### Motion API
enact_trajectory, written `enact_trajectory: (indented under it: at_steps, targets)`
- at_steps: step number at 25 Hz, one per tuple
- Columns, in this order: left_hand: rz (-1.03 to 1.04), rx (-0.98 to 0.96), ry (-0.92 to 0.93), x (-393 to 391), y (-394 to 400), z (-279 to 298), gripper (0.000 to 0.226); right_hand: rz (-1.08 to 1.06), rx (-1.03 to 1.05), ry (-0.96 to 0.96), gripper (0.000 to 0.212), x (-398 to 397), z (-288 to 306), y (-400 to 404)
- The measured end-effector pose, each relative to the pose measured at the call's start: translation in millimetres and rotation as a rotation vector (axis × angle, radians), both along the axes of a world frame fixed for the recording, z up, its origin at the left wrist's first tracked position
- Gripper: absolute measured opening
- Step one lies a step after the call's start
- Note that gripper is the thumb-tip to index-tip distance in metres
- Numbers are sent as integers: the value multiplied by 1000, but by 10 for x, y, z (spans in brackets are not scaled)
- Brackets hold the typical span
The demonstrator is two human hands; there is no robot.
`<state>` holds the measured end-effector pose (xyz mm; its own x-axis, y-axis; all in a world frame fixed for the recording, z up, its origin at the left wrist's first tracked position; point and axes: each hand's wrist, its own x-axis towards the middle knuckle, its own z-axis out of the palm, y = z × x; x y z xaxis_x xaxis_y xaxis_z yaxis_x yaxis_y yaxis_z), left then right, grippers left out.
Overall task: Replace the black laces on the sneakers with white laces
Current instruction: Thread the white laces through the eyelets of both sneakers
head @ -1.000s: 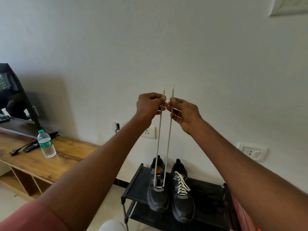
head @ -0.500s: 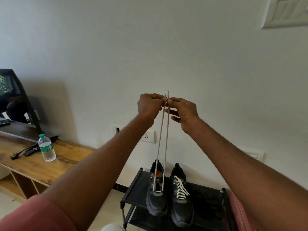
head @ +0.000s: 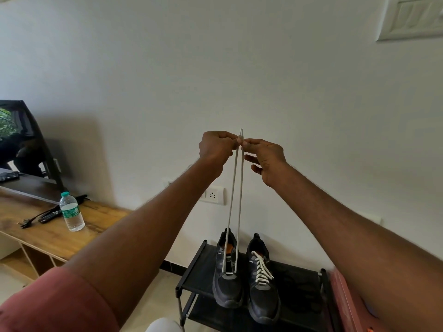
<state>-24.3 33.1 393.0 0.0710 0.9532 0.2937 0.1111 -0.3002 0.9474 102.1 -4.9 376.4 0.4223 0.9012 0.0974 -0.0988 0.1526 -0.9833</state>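
Up at chest height, before the pale wall: both my arms are stretched out and my hands meet.
Left hand [head: 217,146]: fingers curled, pinching one end of the thin white shoelace [head: 233,200] near its tip.
Right hand [head: 266,155]: thumb and forefinger pinch the other end of the lace; my lower fingers hang loosely curled beneath.
Lace ends: both tips are held side by side and poke up just above my fingers, touching or nearly so.
Lace run: two taut strands drop from my hands, spreading slightly, down to the lowest eyelets of the left dark grey sneaker [head: 227,281].
Left sneaker: stands on the black metal shoe rack [head: 191,274], toe toward me, threaded only at the bottom.
Right dark grey sneaker [head: 262,288]: just beside the first on the same shelf, already fully laced in white.
Far left: a clear plastic water bottle with a green cap [head: 71,212] stands upright on a wooden cabinet [head: 48,236].
Behind the bottle: a black remote [head: 49,215] and a dark screen [head: 21,142].
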Motion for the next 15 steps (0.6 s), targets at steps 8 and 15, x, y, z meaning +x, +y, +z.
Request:
enact_trajectory:
  at_steps: [8, 15]
  targets:
    - [100, -93, -23, -325, 63, -895, 14, 47, -110, -106, 5, 180, -905, -79]
    - [364, -63, 436, -497, 171, -2466, 38, 47, -335, -451, 19, 268, -2592, 65]
